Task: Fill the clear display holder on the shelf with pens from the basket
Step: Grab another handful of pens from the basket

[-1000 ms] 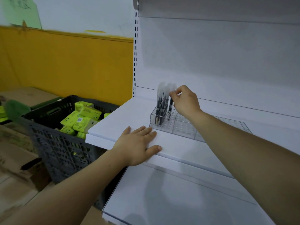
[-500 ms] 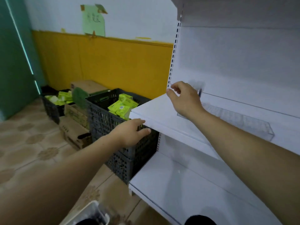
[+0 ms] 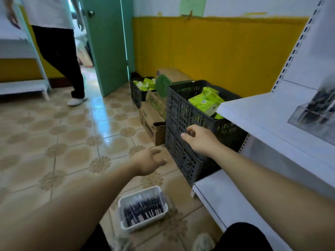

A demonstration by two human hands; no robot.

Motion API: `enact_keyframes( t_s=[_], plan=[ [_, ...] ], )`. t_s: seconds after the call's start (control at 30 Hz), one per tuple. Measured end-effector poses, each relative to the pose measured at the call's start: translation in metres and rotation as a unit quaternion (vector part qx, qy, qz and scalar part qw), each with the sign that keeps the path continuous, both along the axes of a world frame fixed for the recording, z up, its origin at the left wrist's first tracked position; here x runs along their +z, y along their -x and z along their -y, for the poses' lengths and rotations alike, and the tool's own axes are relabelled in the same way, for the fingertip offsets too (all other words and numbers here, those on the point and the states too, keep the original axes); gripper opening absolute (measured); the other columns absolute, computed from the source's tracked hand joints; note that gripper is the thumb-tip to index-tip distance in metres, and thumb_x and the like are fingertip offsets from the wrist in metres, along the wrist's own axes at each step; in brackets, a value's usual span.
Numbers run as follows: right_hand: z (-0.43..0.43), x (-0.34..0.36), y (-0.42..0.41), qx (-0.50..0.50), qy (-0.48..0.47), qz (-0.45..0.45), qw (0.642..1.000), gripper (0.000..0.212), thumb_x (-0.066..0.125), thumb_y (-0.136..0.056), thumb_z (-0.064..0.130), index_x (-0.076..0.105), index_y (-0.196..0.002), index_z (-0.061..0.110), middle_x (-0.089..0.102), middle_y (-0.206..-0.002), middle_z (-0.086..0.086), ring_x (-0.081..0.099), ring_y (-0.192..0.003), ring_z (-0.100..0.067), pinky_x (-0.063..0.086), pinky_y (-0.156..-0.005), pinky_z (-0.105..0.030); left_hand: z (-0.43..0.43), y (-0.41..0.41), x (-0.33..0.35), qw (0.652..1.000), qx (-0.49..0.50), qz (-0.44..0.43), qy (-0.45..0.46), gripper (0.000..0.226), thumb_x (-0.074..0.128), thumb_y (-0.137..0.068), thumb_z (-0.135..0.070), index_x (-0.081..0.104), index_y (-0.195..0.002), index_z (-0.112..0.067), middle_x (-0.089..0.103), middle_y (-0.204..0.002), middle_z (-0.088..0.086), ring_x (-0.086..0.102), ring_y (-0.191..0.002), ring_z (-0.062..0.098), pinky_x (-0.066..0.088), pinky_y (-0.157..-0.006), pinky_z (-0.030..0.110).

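Both empty: left hand (image 3: pixel 148 161) loosely open, right hand (image 3: pixel 198 137) half-curled, above white basket (image 3: pixel 163 213) of pens (image 3: pixel 143 209). Reach down, gather a small aligned bundle, avoid spilling.

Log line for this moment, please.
left hand: empty | right hand: empty | white plastic basket of pens: floor | clear display holder: partly filled

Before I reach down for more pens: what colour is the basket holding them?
White basket, seen in the head view.
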State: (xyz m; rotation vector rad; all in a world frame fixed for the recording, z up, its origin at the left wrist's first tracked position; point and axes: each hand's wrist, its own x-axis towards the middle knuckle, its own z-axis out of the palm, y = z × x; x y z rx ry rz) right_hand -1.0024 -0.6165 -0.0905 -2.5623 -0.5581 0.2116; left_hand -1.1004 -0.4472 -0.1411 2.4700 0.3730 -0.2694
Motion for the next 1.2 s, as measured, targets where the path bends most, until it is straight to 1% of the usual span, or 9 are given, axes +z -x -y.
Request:
enact_keyframes(
  t_s=[0.33,0.5,0.57,0.67,0.73,0.8,0.9,1.0,1.2],
  plan=[
    [-0.093,-0.162,-0.042,0.043,0.07,-0.16,0.984,0.055,0.047,-0.096,0.049,0.039,-0.143,0.02,0.045,-0.145,-0.004,0.053,-0.117,-0.026,0.048,-0.093,-0.039,-0.097,0.002,-0.138,0.982,0.112,-0.141,0.063,0.067,0.052,-0.094,-0.05,0.033,-0.149,-0.019,0.037,-0.153,0.006,0.043,-0.133,0.025,0.033,-0.106,0.034],
    [-0.132,-0.26,-0.062,0.059,0.098,-0.242,0.964,0.053,0.046,-0.098,0.044,0.039,-0.143,0.018,0.046,-0.144,-0.004,0.053,-0.117,-0.023,0.046,-0.09,-0.032,-0.127,-0.022,-0.223,0.963,0.139,-0.192,0.126,0.066,0.055,-0.095,-0.042,0.03,-0.15,-0.018,0.046,-0.142,0.007,0.058,-0.098,0.011,0.037,-0.084,0.026],
    [-0.145,-0.301,-0.067,0.063,0.115,-0.274,0.953,0.055,0.045,-0.099,0.043,0.035,-0.146,0.017,0.043,-0.146,-0.004,0.054,-0.115,-0.024,0.046,-0.085,-0.032,-0.131,-0.032,-0.261,0.955,0.161,-0.197,0.155,0.064,0.055,-0.096,-0.036,0.028,-0.151,-0.016,0.051,-0.136,0.011,0.044,-0.069,-0.002,0.039,-0.068,0.023],
    [-0.159,-0.357,-0.067,0.057,0.132,-0.331,0.932,0.058,0.045,-0.1,0.042,0.028,-0.149,0.019,0.04,-0.148,-0.004,0.056,-0.107,-0.023,0.05,-0.085,-0.037,-0.131,-0.042,-0.316,0.932,0.207,-0.229,0.19,0.064,0.055,-0.097,-0.033,0.026,-0.15,-0.012,0.052,-0.132,0.015,0.036,-0.06,0.0,0.034,-0.053,0.015],
    [-0.165,-0.39,-0.065,0.063,0.147,-0.367,0.916,0.06,0.044,-0.1,0.042,0.024,-0.151,0.018,0.039,-0.149,-0.005,0.056,-0.109,-0.024,0.05,-0.09,-0.04,-0.128,-0.041,-0.349,0.911,0.248,-0.253,0.21,0.045,0.058,-0.095,-0.032,0.041,-0.134,-0.017,0.054,-0.108,0.009,0.044,-0.064,0.007,0.047,-0.064,0.023],
    [-0.17,-0.419,-0.064,0.063,0.168,-0.386,0.905,0.062,0.044,-0.1,0.043,0.022,-0.152,0.017,0.04,-0.147,-0.006,0.054,-0.112,-0.025,0.048,-0.093,-0.041,-0.123,-0.038,-0.377,0.892,0.298,-0.251,0.23,0.035,0.065,-0.091,-0.029,0.044,-0.115,-0.015,0.054,-0.111,0.01,0.057,-0.088,0.022,0.049,-0.089,0.035],
    [-0.174,-0.454,-0.061,0.04,0.187,-0.398,0.897,0.066,0.049,-0.098,0.043,0.019,-0.151,0.017,0.04,-0.144,-0.008,0.053,-0.114,-0.028,0.047,-0.095,-0.042,-0.113,-0.036,-0.412,0.851,0.387,-0.231,0.27,0.072,0.07,-0.087,-0.019,0.025,-0.142,-0.004,0.05,-0.127,0.015,0.054,-0.112,0.032,0.046,-0.09,0.032],
    [-0.175,-0.481,-0.056,0.02,0.187,-0.409,0.893,0.076,0.053,-0.096,0.042,0.009,-0.153,0.017,0.02,-0.157,-0.008,0.038,-0.133,-0.032,0.041,-0.094,-0.036,-0.101,-0.043,-0.439,0.809,0.453,-0.228,0.299,0.107,0.074,-0.083,-0.026,-0.005,-0.153,-0.013,0.02,-0.158,0.014,0.041,-0.132,0.036,0.043,-0.102,0.041],
    [-0.176,-0.508,-0.045,-0.032,0.17,-0.375,0.911,0.08,0.063,-0.091,0.036,0.015,-0.151,0.016,0.023,-0.154,-0.01,0.035,-0.135,-0.033,0.041,-0.101,-0.042,-0.087,-0.051,-0.464,0.769,0.526,-0.212,0.296,0.104,0.07,-0.086,-0.019,-0.01,-0.153,-0.018,0.009,-0.16,0.011,0.035,-0.137,0.036,0.043,-0.104,0.045]
  ],
)
